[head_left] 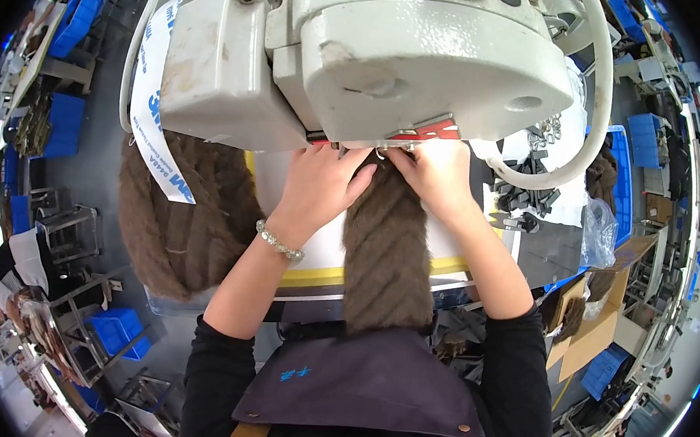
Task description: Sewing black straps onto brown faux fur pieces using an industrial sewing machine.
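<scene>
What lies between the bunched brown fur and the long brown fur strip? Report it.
In the head view: the left hand, bare forearm, pale beaded bracelet, and white tabletop with yellow stripe.

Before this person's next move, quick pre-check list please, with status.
1. Both hands at the fur strip: ok, left hand and right hand at its far end.
2. Fingertips clear of the machine head's working point: cannot tell, hidden beneath it.
3. Bracelet clear of the strip: ok, apart from it on the left wrist.
4. Strip wholly on the table: not ok, near end runs past the edge to the apron.
5. Tape clear of the fur pile: not ok, lower end hangs over it.
</scene>
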Demonstrator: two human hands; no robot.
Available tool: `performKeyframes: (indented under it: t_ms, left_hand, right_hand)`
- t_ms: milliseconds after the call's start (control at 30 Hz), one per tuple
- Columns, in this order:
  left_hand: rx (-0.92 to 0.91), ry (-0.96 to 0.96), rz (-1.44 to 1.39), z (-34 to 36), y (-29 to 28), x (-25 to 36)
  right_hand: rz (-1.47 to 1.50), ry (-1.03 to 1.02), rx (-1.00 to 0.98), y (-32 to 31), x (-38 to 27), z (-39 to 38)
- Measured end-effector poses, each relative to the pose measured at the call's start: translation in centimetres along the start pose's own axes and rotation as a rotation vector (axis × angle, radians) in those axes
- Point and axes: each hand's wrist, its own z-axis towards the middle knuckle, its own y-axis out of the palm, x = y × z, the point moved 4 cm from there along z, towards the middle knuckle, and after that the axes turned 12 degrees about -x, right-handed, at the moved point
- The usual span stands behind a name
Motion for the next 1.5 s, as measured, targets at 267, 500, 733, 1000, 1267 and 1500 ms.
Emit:
performKeyframes:
  t_ms: [267, 500, 733, 1000, 1267, 1500]
  left_hand:
    - [0.014, -0.016, 0.043, 0.2, 0.5, 0.6]
    - [-0.027, -0.025, 0.048, 0.3, -0.1, 0.7]
    - [-0.159, -0.112, 0.069, 0.0, 0.4, 0.3]
    - [-0.006, -0.05, -0.042, -0.2, 0.3, -0.3]
    - [0.035, 0.012, -0.039, -0.3, 0.2, -0.2]
    - [-0.117, -0.077, -0.096, -0.4, 0.4, -0.1]
  right_hand:
    - [0.019, -0.007, 0.092, 0.2, 0.2, -0.3]
    - [-0.292, -0.195, 0.343, 0.7, -1.1, -1.0]
    - [-0.448, -0.102, 0.186, 2.3, -3.1, -3.8]
    - [0.066, 0.164, 0.172, 0.5, -1.0, -2.6]
    - [0.304, 0.251, 0.033, 0.1, 1.4, -0.1]
    - [0.325, 0.253, -0.003, 0.2, 0.7, -0.2]
